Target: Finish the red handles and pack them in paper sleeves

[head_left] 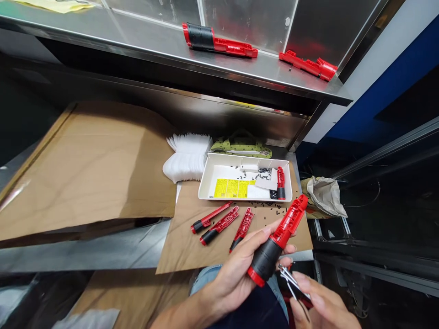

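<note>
Gripping a red-black handle (265,258) in the left hand (233,269), right hand (320,304) pinching steel tweezers (291,283) just beside it.

Yellow labels (233,188) in white tray (240,157): print too small to read.

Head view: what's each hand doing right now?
Left hand: closed, holding a red-and-black plastic handle.
Right hand: closed, holding metal tweezers.

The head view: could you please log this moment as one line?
left hand: red-black handle | right hand: metal tweezers | nearby: three red handle parts on brown paper
</note>
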Tool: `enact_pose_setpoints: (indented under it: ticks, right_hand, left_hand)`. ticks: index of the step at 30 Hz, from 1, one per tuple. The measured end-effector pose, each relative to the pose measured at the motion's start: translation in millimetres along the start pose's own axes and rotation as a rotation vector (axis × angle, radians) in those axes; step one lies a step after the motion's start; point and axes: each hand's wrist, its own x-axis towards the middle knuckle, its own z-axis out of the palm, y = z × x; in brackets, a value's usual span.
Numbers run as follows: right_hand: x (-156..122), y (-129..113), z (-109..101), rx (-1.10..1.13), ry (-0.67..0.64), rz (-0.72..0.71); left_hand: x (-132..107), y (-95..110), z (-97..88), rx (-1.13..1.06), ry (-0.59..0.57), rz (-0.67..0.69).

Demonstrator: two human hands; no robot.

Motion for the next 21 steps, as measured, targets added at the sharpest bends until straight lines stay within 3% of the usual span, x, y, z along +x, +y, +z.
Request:
enact_pose_setpoints:
  ticks: [4, 15, 21]
  right_hand:
    - [11, -9, 17, 0.049, 0.054, -0.002]
    - [14, -10, 20, 0.059, 0.038, -0.002]
    - [19, -20, 28, 0.048, 0.060, 0.052]
  left_hand:
    - [0, -2, -3.7, 0.014, -0.032, -0.003]
    - [-1, 2, 2.9, -0.001, 0.013, 0.003]
    - [0, 2, 3.0, 0.008, -0.025, -0.006]
